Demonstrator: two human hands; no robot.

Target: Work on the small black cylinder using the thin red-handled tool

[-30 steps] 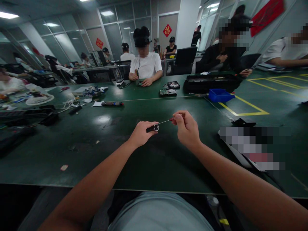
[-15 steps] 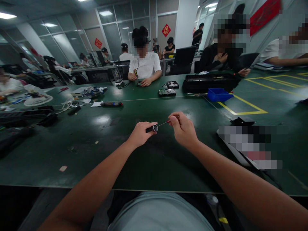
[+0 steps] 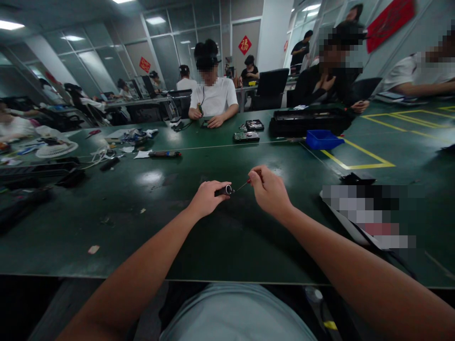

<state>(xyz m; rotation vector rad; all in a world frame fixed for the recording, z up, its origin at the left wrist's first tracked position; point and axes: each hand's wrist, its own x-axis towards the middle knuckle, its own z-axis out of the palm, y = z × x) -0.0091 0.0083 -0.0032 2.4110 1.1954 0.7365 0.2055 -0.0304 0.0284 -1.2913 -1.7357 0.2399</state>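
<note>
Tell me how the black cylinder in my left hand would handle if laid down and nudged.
The black cylinder would probably roll, given its round rim. It seems stiff: the left hand grips it without visible denting.

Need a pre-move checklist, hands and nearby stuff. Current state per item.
1. Left hand gripping the black cylinder: ok.
2. Right hand holding the red-handled tool: ok.
3. Tool's thin shaft directed toward the cylinder's pale-ringed end: ok.
4. Tip touching or inside that end: cannot tell, too small at the rim.
5. Blue bin away from both hands: ok.
6. Paper scrap away from both hands: ok.
</note>
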